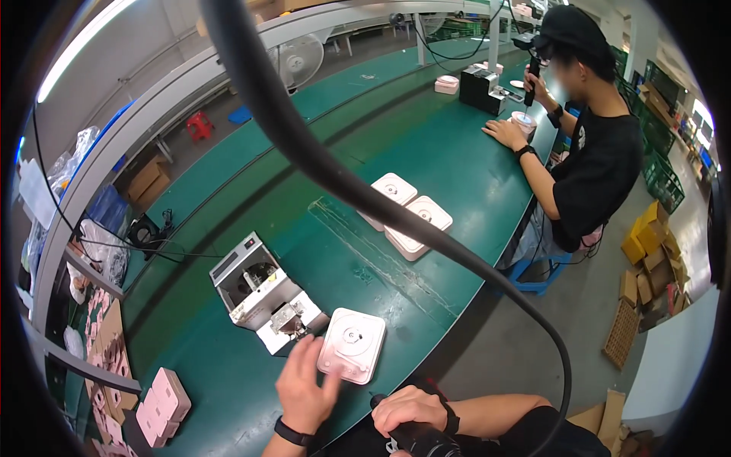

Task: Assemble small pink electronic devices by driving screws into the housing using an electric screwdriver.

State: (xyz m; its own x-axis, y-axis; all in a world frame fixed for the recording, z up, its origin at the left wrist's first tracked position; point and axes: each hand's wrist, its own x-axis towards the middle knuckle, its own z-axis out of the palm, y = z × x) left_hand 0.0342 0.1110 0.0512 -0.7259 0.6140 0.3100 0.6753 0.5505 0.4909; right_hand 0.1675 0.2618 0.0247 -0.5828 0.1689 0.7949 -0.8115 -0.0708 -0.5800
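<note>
My left hand (303,385) is open, its fingers stretched out between a screw feeder and a casing. The pale pink square casing (368,324) lies on the green bench, with a round disc in its middle; my thumb is over or near its lower left edge. I cannot tell whether the hand touches it. My right hand (410,410) is wrapped round a black electric screwdriver (426,440) at the bench's near edge, its tip pointing toward the casing. The grey screw feeder (263,293) sits just left of the casing, its top open.
More pale casings (426,213) lie farther along the bench (251,411), and a stack (164,407) stands at the lower left. A thick black cable (335,171) crosses the view. Another person (594,137) works at the far right with an upright screwdriver (531,84) beside a black machine (480,90).
</note>
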